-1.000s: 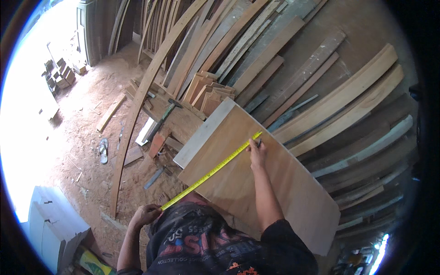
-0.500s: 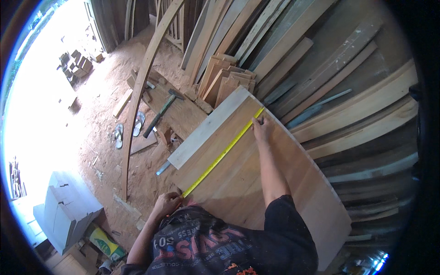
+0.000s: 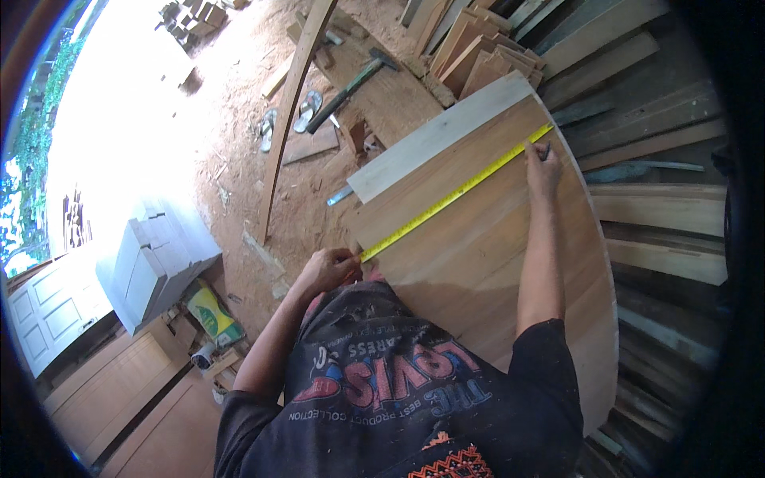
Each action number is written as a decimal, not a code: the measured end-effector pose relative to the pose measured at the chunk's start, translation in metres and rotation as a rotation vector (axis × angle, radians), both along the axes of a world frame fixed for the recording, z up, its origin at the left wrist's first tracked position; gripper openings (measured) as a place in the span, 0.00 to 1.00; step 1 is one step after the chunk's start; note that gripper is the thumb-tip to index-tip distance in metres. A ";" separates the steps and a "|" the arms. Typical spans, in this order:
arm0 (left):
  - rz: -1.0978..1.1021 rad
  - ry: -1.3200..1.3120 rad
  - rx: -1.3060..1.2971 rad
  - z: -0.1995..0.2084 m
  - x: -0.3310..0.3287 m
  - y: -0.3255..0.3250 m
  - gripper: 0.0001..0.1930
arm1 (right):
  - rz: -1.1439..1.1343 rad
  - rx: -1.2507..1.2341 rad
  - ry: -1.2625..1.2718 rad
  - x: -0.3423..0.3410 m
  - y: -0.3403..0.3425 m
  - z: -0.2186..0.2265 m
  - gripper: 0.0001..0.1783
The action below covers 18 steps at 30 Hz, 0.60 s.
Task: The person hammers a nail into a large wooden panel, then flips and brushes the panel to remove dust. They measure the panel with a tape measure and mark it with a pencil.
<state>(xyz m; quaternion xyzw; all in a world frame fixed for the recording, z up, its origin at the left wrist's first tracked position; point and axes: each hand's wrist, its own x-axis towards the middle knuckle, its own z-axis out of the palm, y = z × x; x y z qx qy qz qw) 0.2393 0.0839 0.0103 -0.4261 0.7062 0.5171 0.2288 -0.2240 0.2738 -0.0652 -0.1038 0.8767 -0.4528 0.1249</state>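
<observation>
A yellow tape measure (image 3: 456, 194) lies stretched across a wide, pale brown wooden panel (image 3: 478, 255) in front of me. At the panel's near left edge, my left hand (image 3: 331, 269) is closed on one end of the tape; its fingers hide what they grip there. My right hand (image 3: 544, 166), arm stretched forward, pinches the tape close to its far end, by the panel's far right edge. A small dark stick-like thing (image 3: 545, 150) shows between the right fingers, too small to name. Along the panel's far left side runs a whitish strip (image 3: 438, 135).
Beyond the panel, a hammer (image 3: 351, 92) rests on a plank. A long narrow board (image 3: 293, 119) slants upward near sandals (image 3: 307, 110). Stacked timber (image 3: 661, 207) lines the right. Pale boxy wood pieces (image 3: 159, 263) and a green-yellow sack (image 3: 213, 312) are at left.
The view has shifted, so the panel and hands appear further right and higher up. Both hands keep their places on the tape, which still lies across the panel.
</observation>
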 end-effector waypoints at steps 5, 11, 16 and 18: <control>-0.042 -0.038 -0.002 -0.008 -0.003 -0.008 0.18 | -0.180 -0.694 -0.660 0.025 0.022 0.045 0.19; -0.042 0.041 0.003 -0.017 0.001 -0.011 0.18 | -0.179 -0.993 -0.805 0.085 0.018 0.076 0.33; -0.002 0.097 -0.010 -0.022 0.007 -0.007 0.18 | -0.064 -0.798 -0.941 0.116 -0.006 0.086 0.42; -0.013 0.121 -0.054 -0.023 0.006 -0.005 0.17 | 0.035 -0.787 -0.934 0.129 -0.018 0.085 0.41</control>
